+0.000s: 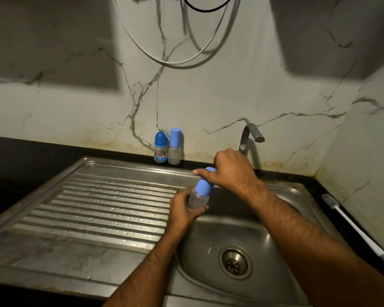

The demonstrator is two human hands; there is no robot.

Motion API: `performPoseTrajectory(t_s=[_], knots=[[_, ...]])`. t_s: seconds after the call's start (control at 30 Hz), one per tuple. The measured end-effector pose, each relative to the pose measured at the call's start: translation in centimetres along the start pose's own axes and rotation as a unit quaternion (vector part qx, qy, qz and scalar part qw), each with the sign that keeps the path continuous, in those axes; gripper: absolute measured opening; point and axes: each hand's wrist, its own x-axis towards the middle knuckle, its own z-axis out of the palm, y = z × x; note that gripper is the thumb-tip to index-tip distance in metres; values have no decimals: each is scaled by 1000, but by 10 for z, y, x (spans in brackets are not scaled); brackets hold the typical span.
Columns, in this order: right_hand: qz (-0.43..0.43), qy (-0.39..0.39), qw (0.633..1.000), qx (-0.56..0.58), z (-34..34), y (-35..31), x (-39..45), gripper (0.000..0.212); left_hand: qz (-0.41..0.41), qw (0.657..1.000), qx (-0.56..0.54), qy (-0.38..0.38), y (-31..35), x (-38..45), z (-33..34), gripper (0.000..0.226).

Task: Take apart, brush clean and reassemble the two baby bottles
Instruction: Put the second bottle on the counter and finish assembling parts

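Three baby bottles — one held (197,199), two standing at the wall (160,150) (174,146); one bottle brush (350,224); one tap (251,135); one sink (282,220) — two hands (182,210) (228,169).

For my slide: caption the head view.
Both hands grip a capped baby bottle over the sink; two more stand behind.

The scene is dim and warm-toned, lit from above and behind the viewer. Two broad, dark shadow blocks fall across the marble wall (208,96). Soft glare streaks the steel drainboard (98,207) ridges. Wide-angle distortion bends the edges; the corners darken, and fine detail looks slightly smeared.
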Motion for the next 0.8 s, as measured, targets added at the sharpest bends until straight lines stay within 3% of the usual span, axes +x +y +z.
performPoseTrajectory(t_s=[0.1, 0.17, 0.23, 0.27, 0.33, 0.63, 0.8], knots=[[21, 22, 997, -64, -4, -3, 1, 82, -6, 1000, -3, 0, 0, 1, -1, 55], [26, 10, 999, 42, -7, 1, 2, 84, -24, 1000, -4, 5, 1, 2, 0, 56], [-5, -60, 983, 174, -11, 5, 3, 65, -30, 1000, -9, 5, 1, 4, 1, 56], [-37, -103, 976, 188, -16, 5, 2, 57, -32, 999, -10, 3, 1, 4, 2, 57], [-84, -142, 975, 151, -19, 4, 2, 58, -31, 999, -6, 5, 1, 4, 2, 57], [-34, -66, 990, 116, -4, 0, 1, 40, -20, 1000, 1, 7, -2, 3, -5, 55], [44, -29, 986, 160, 8, -3, -1, 52, -9, 1000, -3, 2, -2, 6, -4, 52]])
